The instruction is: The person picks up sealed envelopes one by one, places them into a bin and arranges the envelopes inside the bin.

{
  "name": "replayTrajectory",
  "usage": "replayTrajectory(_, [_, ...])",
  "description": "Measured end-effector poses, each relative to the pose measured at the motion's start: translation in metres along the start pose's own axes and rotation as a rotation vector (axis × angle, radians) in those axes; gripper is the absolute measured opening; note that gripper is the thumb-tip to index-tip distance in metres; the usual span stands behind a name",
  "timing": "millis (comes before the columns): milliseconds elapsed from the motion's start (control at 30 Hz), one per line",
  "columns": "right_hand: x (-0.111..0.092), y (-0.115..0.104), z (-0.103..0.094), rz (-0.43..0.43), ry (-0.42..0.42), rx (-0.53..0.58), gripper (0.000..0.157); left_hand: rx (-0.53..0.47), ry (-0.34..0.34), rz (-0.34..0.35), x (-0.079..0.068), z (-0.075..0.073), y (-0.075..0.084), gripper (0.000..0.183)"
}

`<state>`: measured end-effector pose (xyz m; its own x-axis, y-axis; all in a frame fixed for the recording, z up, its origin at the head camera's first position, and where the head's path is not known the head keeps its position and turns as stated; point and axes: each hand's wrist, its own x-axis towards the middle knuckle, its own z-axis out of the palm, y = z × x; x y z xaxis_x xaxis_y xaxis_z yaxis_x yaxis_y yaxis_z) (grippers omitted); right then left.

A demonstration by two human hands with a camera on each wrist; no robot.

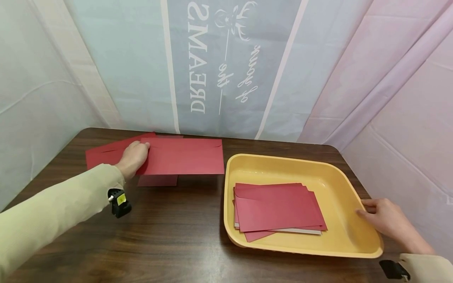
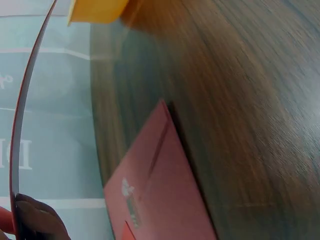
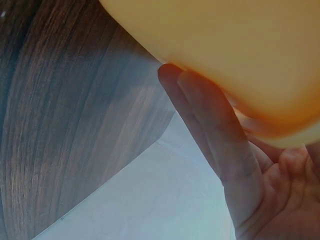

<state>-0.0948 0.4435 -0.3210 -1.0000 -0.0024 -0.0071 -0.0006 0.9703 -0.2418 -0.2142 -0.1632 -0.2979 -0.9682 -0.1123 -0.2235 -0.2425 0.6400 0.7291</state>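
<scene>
My left hand pinches a long red envelope by its left end and holds it raised over the left side of the table. Seen from the left wrist, that envelope stands nearly edge-on, with the thumb against one face. Beneath lie another red envelope and a pinkish one, which has a small printed mark in the left wrist view. My right hand grips the right rim of a yellow plastic basin, its fingers against the outer wall. Several red envelopes are piled inside.
The dark wood-grain table ends at a hanging cloth with mirrored lettering behind it. Pale cloth also hangs along the left and right sides. The basin takes up the right half of the table.
</scene>
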Motion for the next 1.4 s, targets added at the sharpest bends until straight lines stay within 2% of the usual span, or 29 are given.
replayTrajectory(267, [0.0,0.0,0.0,-0.001,0.002,0.004,0.039,-0.009,-0.073,0.001,-0.002,0.011,0.015,0.058])
replayTrajectory(367, [0.0,0.0,0.0,-0.002,0.006,0.005,0.039,-0.043,-0.107,0.003,-0.004,0.017,0.018,0.058])
replayTrajectory(633, [0.0,-0.001,0.0,-0.003,0.006,0.007,0.039,-0.138,-0.189,0.118,-0.01,0.03,0.024,0.061])
replayTrajectory(933, [0.0,0.001,0.001,-0.001,-0.001,0.005,0.041,-0.186,-0.215,0.183,-0.015,0.047,0.034,0.047])
replayTrajectory(1200, [-0.001,0.001,0.002,-0.004,-0.001,0.004,0.04,-0.216,-0.249,0.257,-0.02,0.067,0.049,0.042])
replayTrajectory(1400, [0.0,0.001,0.0,0.007,-0.015,0.014,0.041,-0.223,-0.264,0.27,-0.023,0.074,0.054,0.045])
